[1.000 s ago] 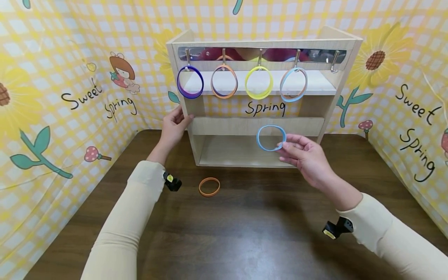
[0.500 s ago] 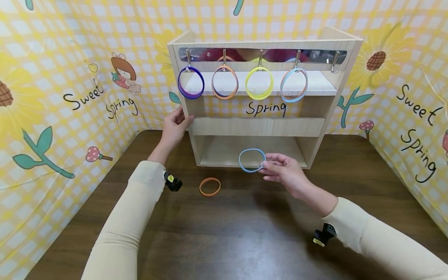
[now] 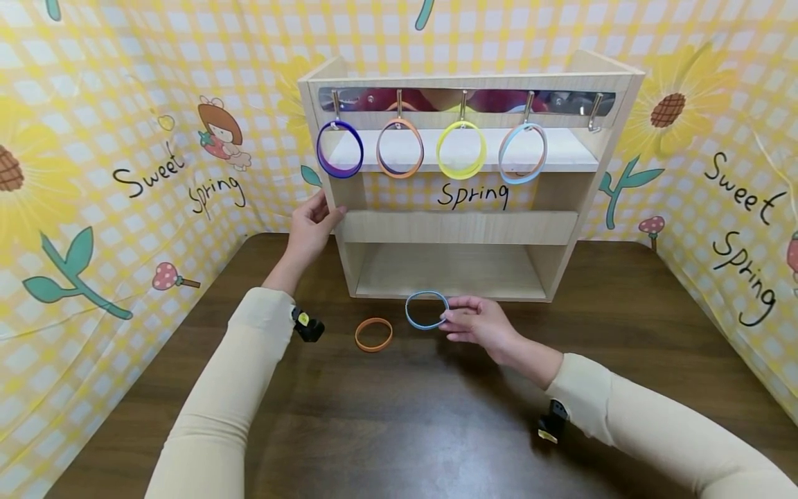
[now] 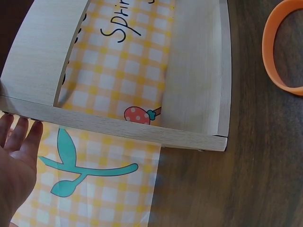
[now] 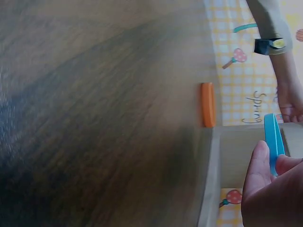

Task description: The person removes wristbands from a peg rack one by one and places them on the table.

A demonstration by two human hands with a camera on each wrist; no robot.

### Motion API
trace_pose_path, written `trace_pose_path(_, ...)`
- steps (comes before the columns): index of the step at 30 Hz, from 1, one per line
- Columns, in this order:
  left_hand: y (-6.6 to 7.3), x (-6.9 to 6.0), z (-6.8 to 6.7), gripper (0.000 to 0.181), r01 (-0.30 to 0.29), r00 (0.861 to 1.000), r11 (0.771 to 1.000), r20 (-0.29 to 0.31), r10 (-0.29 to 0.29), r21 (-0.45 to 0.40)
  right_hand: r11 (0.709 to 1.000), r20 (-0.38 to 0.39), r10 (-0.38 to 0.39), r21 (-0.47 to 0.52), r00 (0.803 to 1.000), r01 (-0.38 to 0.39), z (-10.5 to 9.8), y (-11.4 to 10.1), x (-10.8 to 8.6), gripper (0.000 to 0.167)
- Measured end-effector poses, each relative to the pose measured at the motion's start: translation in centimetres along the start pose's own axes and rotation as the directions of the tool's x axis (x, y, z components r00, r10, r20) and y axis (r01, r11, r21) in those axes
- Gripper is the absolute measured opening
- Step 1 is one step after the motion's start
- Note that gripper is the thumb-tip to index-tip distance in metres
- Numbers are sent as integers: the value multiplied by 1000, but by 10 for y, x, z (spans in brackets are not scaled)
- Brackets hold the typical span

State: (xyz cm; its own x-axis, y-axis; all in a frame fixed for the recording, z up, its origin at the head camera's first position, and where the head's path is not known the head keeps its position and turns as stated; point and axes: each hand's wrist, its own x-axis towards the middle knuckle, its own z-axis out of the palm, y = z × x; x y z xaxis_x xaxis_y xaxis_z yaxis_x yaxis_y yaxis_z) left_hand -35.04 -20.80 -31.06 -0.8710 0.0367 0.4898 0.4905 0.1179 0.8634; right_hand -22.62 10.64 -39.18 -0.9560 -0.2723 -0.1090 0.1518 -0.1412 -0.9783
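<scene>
Between thumb and fingers, my right hand pinches a blue ring by its right edge, low in front of the shelf's base. The right wrist view shows the same blue ring edge-on in the right hand. An orange ring lies on the table just left of it. My left hand grips the left side panel of the wooden shelf; in the left wrist view the left hand's fingers touch that panel.
Dark blue, orange, yellow and light blue rings hang from hooks on the shelf's metal strip. The rightmost hook bears no ring. Checked cloth stands around the brown table.
My right hand has moved down and to the left with the blue ring, from before the shelf's lower opening to near the orange ring. The left hand stays on the panel.
</scene>
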Motion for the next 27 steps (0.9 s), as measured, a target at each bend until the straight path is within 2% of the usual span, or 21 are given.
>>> trace_pose_path(10,3,-1,0,51,6,1000,1000,6,-6,-2,997,23,56,-64,998,-54,2,19,12,39)
trace_pose_path(13,11,-4,1,51,13,1000,1000,16,-13,-16,994,23,72,-85,997,-70,2,22,14,38)
trace_pose_path(18,29,-10,4,52,16,1000,1000,22,-16,11,989,12,96,-110,995,-94,4,27,16,36)
trace_pose_path(21,33,-12,5,51,24,999,1000,24,-25,18,987,3,112,-113,994,-111,5,29,18,36)
trace_pose_path(25,32,-12,4,52,44,999,999,20,-44,19,986,1,127,-112,992,-126,5,31,20,36)
trace_pose_path(27,23,-9,2,53,39,999,999,14,-40,21,985,2,131,-115,991,-130,5,33,20,35)
